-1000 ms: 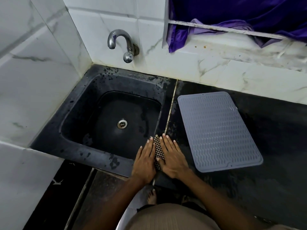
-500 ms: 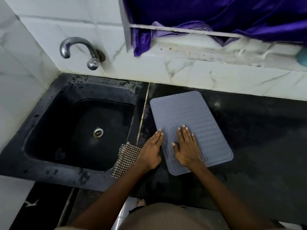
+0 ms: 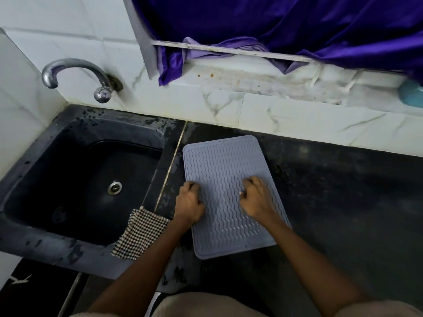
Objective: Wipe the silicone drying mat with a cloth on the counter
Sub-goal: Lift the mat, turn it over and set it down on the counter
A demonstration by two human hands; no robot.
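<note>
- I see a dark surface below a white tiled wall, with a black sink and tap to the left and purple fabric hanging above.
- The grey mat lies flat on the surface just right of the sink, its long side running away from me.
- My left hand sits on the mat's left edge, fingers curled under; whether they pinch the edge I cannot tell.
- My right hand rests on the mat's middle, fingers bent and pressing the ribs, holding nothing.
- The checked cloth is draped over the sink's near-right rim, apart from both hands.
</note>
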